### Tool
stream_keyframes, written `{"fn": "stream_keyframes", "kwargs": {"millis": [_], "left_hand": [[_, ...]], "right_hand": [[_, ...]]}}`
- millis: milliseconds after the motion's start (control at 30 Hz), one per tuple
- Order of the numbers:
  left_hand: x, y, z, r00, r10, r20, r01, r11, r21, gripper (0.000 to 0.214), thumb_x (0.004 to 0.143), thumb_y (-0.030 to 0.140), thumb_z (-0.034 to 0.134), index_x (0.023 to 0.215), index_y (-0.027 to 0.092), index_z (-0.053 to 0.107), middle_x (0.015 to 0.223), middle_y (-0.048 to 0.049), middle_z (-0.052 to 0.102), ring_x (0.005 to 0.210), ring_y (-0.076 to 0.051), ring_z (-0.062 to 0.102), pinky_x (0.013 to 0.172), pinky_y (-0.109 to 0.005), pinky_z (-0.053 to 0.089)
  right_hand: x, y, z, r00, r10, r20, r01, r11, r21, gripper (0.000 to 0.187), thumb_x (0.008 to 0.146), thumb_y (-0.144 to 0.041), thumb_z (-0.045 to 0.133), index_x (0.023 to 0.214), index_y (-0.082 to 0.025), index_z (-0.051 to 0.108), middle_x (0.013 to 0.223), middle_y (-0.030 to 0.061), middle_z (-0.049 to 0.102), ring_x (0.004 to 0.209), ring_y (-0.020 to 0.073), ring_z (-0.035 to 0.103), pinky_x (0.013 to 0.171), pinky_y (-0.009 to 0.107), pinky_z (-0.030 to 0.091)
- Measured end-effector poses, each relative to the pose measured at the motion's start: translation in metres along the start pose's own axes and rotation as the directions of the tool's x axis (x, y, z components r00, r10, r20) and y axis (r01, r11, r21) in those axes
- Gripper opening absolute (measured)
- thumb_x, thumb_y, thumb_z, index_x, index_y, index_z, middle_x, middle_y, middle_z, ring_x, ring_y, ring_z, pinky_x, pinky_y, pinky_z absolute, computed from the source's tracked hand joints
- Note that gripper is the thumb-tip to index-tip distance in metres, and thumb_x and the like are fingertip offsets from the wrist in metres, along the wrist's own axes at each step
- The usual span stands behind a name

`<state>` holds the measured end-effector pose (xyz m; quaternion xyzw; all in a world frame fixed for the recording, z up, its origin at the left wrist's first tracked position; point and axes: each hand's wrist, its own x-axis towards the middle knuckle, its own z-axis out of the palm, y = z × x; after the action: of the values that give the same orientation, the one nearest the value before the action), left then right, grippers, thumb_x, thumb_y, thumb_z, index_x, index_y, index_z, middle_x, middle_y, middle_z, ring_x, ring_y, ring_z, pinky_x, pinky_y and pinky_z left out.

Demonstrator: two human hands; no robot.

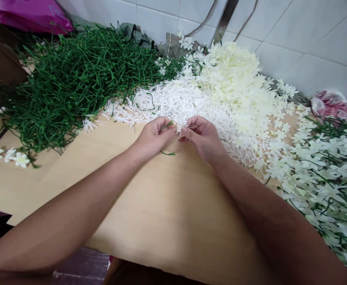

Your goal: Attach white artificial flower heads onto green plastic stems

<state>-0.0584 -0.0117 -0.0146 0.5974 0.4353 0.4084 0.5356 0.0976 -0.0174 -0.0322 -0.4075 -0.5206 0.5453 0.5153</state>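
My left hand [159, 134] is closed in a pinch on a green plastic flower stem [167, 153], whose lower end sticks out below the fingers. Close beside it, my right hand [202, 136] pinches a small white flower piece [180, 126] between thumb and forefinger. Thin white strands poke out past the right fingertips. The fingertips of both hands nearly meet, and exactly how the stem and the white piece touch is hidden. Just beyond the hands lies a heap of white stamen pieces [173, 97].
A big pile of green stems [87, 67] lies at the back left. Loose pale yellow petals [235, 79] are heaped at the back right. Assembled white flowers on stems [330, 178] fill the right side. Cardboard [149, 213] covers the table; a tiled wall [304, 35] stands behind.
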Motion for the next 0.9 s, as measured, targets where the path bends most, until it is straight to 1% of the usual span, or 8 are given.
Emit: {"fn": "stream_keyframes", "kwargs": {"millis": [100, 200, 300, 467, 533, 633, 767, 900], "left_hand": [[0.0, -0.001, -0.002, 0.997, 0.072, -0.006, -0.072, 0.997, 0.039, 0.017, 0.074, 0.027, 0.061, 0.072, 0.016, 0.049, 0.061, 0.0051, 0.043, 0.055, -0.007, 0.036, 0.051, -0.021, 0.028], [0.0, -0.002, -0.003, 0.99, 0.138, 0.029, -0.139, 0.988, 0.069, 0.018, 0.072, 0.029, 0.064, 0.076, 0.017, 0.051, 0.053, 0.0083, 0.031, 0.049, -0.007, 0.027, 0.048, -0.022, 0.023], [-0.001, -0.006, -0.002, 0.98, 0.194, 0.04, -0.198, 0.969, 0.15, 0.014, 0.073, 0.025, 0.064, 0.074, 0.018, 0.052, 0.05, 0.0098, 0.023, 0.047, -0.006, 0.021, 0.047, -0.022, 0.021], [-0.003, -0.009, 0.0, 0.963, 0.267, 0.036, -0.269, 0.942, 0.201, 0.014, 0.074, 0.023, 0.064, 0.078, 0.018, 0.052, 0.051, 0.0099, 0.025, 0.047, -0.007, 0.022, 0.047, -0.022, 0.023], [-0.004, -0.009, 0.0, 0.961, 0.273, 0.035, -0.275, 0.945, 0.179, 0.018, 0.073, 0.024, 0.066, 0.083, 0.019, 0.051, 0.051, 0.0104, 0.025, 0.046, -0.007, 0.022, 0.047, -0.022, 0.023], [-0.004, -0.01, 0.0, 0.956, 0.292, 0.014, -0.289, 0.936, 0.203, 0.015, 0.075, 0.024, 0.064, 0.082, 0.019, 0.051, 0.05, 0.01, 0.027, 0.046, -0.007, 0.023, 0.047, -0.022, 0.023], [-0.003, -0.011, 0.001, 0.955, 0.296, -0.011, -0.285, 0.93, 0.232, 0.008, 0.077, 0.022, 0.06, 0.079, 0.019, 0.053, 0.049, 0.0097, 0.027, 0.045, -0.007, 0.022, 0.047, -0.023, 0.024], [-0.004, -0.009, 0.001, 0.962, 0.273, -0.018, -0.264, 0.944, 0.198, 0.013, 0.076, 0.025, 0.063, 0.082, 0.019, 0.054, 0.049, 0.01, 0.025, 0.045, -0.007, 0.022, 0.047, -0.023, 0.023]], "right_hand": [[-0.001, 0.001, -0.001, 0.968, -0.252, -0.01, 0.239, 0.93, -0.279, 0.024, 0.069, -0.03, 0.074, 0.078, -0.019, 0.054, 0.07, -0.0035, 0.056, 0.064, 0.0082, 0.054, 0.06, 0.025, 0.05], [-0.004, -0.001, 0.0, 0.886, -0.454, 0.092, 0.43, 0.731, -0.53, 0.009, 0.077, -0.018, 0.062, 0.079, -0.02, 0.054, 0.077, -0.0011, 0.057, 0.069, 0.0097, 0.054, 0.066, 0.027, 0.049], [-0.006, -0.003, -0.001, 0.814, -0.56, 0.154, 0.515, 0.574, -0.636, 0.01, 0.077, -0.011, 0.056, 0.081, -0.02, 0.052, 0.078, -0.0003, 0.056, 0.07, 0.0108, 0.054, 0.065, 0.028, 0.049], [-0.005, -0.003, -0.003, 0.702, -0.672, 0.238, 0.604, 0.384, -0.699, 0.013, 0.077, -0.007, 0.053, 0.081, -0.02, 0.051, 0.077, 0.0015, 0.055, 0.073, 0.013, 0.053, 0.065, 0.029, 0.047], [-0.005, -0.003, -0.003, 0.684, -0.684, 0.255, 0.614, 0.351, -0.707, 0.013, 0.077, -0.007, 0.052, 0.079, -0.021, 0.05, 0.078, 0.0018, 0.055, 0.074, 0.0138, 0.053, 0.066, 0.029, 0.047], [-0.004, -0.002, -0.003, 0.682, -0.684, 0.259, 0.612, 0.341, -0.714, 0.012, 0.079, -0.01, 0.052, 0.076, -0.021, 0.05, 0.078, 0.002, 0.055, 0.075, 0.0142, 0.054, 0.067, 0.03, 0.047], [-0.005, -0.003, -0.002, 0.688, -0.679, 0.256, 0.611, 0.352, -0.71, 0.012, 0.079, -0.01, 0.052, 0.074, -0.021, 0.049, 0.077, 0.0015, 0.055, 0.074, 0.0136, 0.054, 0.066, 0.029, 0.046], [-0.006, -0.004, -0.002, 0.685, -0.688, 0.24, 0.615, 0.37, -0.696, 0.011, 0.08, -0.011, 0.053, 0.076, -0.02, 0.051, 0.076, 0.0015, 0.056, 0.074, 0.0136, 0.055, 0.065, 0.029, 0.046]]}}
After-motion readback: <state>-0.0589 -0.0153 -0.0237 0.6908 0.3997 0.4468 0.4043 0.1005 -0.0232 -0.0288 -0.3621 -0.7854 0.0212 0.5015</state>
